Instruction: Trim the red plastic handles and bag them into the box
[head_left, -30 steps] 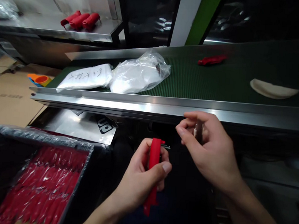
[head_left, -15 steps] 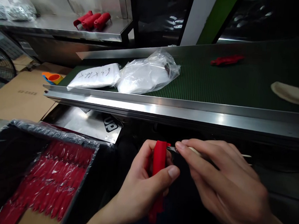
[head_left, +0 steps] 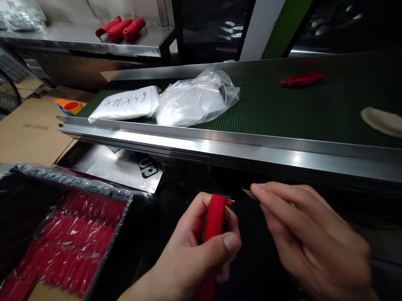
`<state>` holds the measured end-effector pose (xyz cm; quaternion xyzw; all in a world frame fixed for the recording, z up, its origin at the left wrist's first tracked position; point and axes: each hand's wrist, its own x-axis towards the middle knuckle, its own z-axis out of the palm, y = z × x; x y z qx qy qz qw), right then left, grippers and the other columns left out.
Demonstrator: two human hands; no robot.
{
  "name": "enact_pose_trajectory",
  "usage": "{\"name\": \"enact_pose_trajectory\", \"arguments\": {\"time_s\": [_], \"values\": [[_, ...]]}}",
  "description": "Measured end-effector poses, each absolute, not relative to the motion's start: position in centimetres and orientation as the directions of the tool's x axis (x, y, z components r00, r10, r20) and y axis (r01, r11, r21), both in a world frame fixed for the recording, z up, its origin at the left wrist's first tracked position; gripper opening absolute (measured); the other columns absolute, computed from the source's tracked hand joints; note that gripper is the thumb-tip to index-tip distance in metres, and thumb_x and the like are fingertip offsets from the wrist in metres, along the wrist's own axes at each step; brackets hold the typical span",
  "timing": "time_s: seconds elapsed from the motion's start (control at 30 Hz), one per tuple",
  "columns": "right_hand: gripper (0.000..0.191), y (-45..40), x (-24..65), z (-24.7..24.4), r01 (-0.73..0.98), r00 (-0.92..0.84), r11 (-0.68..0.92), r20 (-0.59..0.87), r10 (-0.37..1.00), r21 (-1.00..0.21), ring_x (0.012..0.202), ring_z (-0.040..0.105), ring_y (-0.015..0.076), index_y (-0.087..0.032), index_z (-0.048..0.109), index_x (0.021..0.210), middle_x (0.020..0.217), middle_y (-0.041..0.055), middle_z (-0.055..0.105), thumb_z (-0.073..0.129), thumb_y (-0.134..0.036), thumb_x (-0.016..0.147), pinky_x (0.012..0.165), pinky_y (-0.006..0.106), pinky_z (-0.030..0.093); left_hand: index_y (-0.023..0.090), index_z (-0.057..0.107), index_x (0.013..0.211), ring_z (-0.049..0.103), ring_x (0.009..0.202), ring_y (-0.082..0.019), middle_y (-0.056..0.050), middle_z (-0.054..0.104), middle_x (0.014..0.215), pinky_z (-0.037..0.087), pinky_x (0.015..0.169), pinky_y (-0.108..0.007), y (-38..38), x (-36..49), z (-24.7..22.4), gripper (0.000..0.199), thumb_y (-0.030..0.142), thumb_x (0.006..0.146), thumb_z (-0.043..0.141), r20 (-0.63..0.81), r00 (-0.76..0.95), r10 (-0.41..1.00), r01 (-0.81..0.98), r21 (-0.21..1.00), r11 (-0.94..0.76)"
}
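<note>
— What's in the hands, seen from the head camera?

— The left hand (head_left: 198,255) is closed around a narrow red handle (head_left: 213,228), held upright below the conveyor's steel rail (head_left: 221,145). The right hand (head_left: 314,248) pinches a small metal blade (head_left: 249,194) just beside the handle's top.

— Around them?

— A lined bin of red handles (head_left: 69,242) at left; two plastic bags (head_left: 170,101) and a red piece (head_left: 302,79) on the green belt (head_left: 292,110).

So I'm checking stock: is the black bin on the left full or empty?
Partly full. The black bin, lined with clear plastic, holds a layer of red pieces well below its rim.
</note>
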<state>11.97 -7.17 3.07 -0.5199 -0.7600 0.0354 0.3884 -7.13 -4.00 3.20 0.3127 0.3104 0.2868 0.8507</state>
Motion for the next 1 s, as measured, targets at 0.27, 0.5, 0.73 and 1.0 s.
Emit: {"name": "enact_pose_trajectory", "arguments": {"time_s": [0.27,0.5,0.73,1.0], "values": [[0.044,-7.8,10.6,3.5,0.689,-0.159,0.484,0.539,0.827,-0.54,0.103,0.06,0.0216,-0.013,0.063,0.121,0.115,0.0108,0.064,0.056,0.007,0.083,0.082,0.038,0.052,0.021,0.05,0.098,0.045,0.045,-0.001,0.0,0.055,0.087,0.04,0.038,-0.011,-4.1,-6.8,2.4,0.012,0.027,0.091,0.058,-0.213,0.741,0.637,-0.446,0.553,0.703],[0.043,-8.0,10.7,2.9,0.693,-0.163,0.492,0.55,0.819,-0.528,0.104,0.06,0.0214,-0.013,0.063,0.122,0.116,0.0106,0.064,0.057,0.006,0.084,0.082,0.039,0.052,0.023,0.048,0.103,0.047,0.051,-0.002,-0.001,0.056,0.092,0.039,0.039,-0.008,-4.5,-6.6,2.6,0.013,0.025,0.092,0.056,-0.209,0.764,0.611,-0.472,0.465,0.749],[0.046,-7.5,11.3,2.3,0.727,-0.106,0.466,0.589,0.801,-0.503,0.103,0.06,0.022,-0.012,0.063,0.125,0.116,0.0117,0.065,0.059,0.006,0.083,0.084,0.04,0.05,0.02,0.05,0.099,0.048,0.044,-0.001,-0.002,0.058,0.088,0.041,0.038,-0.009,-4.8,-6.5,2.1,0.015,0.025,0.089,0.06,-0.114,0.78,0.615,-0.482,0.518,0.707],[0.041,-8.0,11.7,3.1,0.691,-0.182,0.53,0.592,0.785,-0.491,0.104,0.059,0.0208,-0.012,0.065,0.119,0.113,0.0107,0.064,0.059,0.007,0.083,0.083,0.038,0.048,0.022,0.049,0.102,0.046,0.05,-0.002,-0.002,0.054,0.089,0.037,0.036,-0.006,-4.9,-6.6,2.9,0.013,0.029,0.093,0.054,-0.199,0.792,0.578,-0.486,0.369,0.792]]}}
